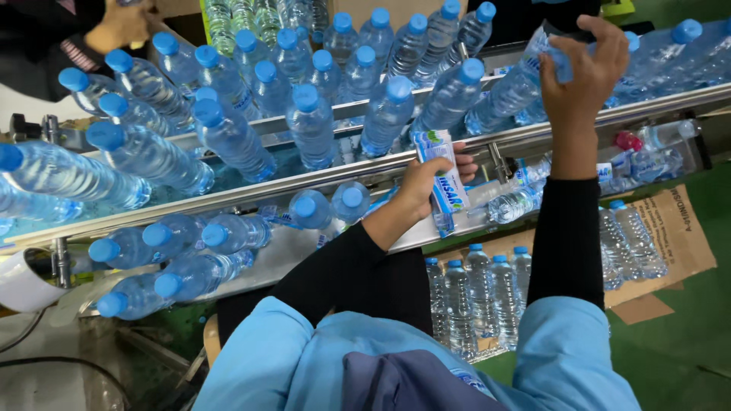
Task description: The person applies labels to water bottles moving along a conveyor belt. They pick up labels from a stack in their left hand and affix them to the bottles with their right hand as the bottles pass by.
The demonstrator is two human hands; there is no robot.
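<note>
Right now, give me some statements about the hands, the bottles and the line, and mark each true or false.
1. The right hand grips a bottle on the conveyor. True.
2. The left hand is empty. False: it holds a stack of labels.
3. The bottles on the conveyor have red caps. False: their caps are blue.
4. More bottles stand on cardboard on the floor below the conveyor. True.
5. Both forearms wear black sleeves. True.
</note>
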